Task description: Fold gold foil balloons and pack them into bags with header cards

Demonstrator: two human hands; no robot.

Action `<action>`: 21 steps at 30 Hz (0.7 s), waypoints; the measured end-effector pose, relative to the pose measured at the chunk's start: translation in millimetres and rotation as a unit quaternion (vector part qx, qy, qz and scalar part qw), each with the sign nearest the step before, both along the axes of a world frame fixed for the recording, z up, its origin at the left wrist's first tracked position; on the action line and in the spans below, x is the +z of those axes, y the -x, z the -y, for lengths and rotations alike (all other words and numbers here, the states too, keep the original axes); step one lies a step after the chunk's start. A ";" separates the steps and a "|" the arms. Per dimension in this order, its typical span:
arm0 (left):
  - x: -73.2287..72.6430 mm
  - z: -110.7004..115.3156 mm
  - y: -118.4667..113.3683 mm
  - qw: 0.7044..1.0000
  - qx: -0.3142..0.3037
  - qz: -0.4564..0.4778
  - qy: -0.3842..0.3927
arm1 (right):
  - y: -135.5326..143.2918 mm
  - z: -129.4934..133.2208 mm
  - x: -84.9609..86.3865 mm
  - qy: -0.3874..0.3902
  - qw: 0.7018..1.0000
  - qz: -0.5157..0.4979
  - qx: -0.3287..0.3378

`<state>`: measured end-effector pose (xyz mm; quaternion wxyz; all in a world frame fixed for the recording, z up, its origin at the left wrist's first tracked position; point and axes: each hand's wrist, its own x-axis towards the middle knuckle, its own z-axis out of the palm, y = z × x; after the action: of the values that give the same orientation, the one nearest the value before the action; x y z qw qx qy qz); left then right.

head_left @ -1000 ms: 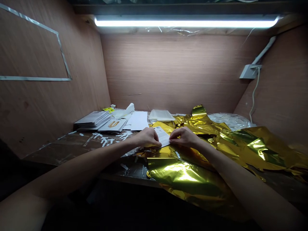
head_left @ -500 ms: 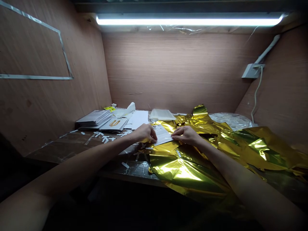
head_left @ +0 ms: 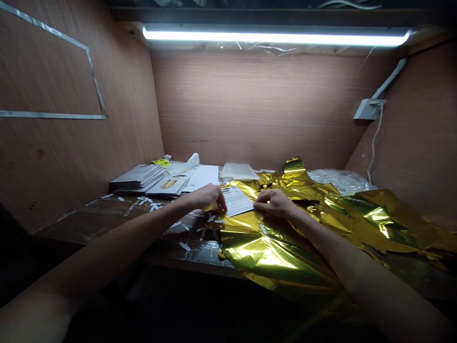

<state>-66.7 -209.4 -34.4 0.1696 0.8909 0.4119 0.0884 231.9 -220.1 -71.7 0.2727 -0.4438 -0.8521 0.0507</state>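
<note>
On gold foil, both hands pinch a card.

I see a dark worktop across the lower middle of the frame. Crumpled gold foil covers its right half, stacked white cards sit at centre left, and small white scraps litter the middle.

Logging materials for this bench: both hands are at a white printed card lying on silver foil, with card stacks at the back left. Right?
Not quite: the foil is gold, not silver, as the head view shows. The left hand and right hand are at the white printed card, card stacks back left.
</note>
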 end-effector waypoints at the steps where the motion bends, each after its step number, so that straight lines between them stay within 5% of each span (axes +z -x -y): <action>1: 2.1 0.1 2.9 1.000 -0.004 -0.011 -0.003 | -0.1 -0.3 0.0 -0.002 1.000 0.008 0.008; 11: 25.4 8.0 19.6 0.994 -0.074 -0.074 -0.022 | 2.6 -2.2 0.5 -0.029 0.998 0.053 0.017; 16: 42.6 -2.4 41.3 0.990 -0.031 -0.135 -0.008 | 1.8 -1.1 0.6 -0.015 0.999 0.034 0.011; 21: 60.4 -23.1 78.5 0.973 0.081 -0.215 -0.037 | 3.3 -0.5 0.1 -0.015 0.999 0.037 0.006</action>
<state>-145.2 -186.3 26.0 0.0366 0.8582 0.5062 -0.0765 228.6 -219.5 -71.7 0.2474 -0.4361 -0.8649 0.0228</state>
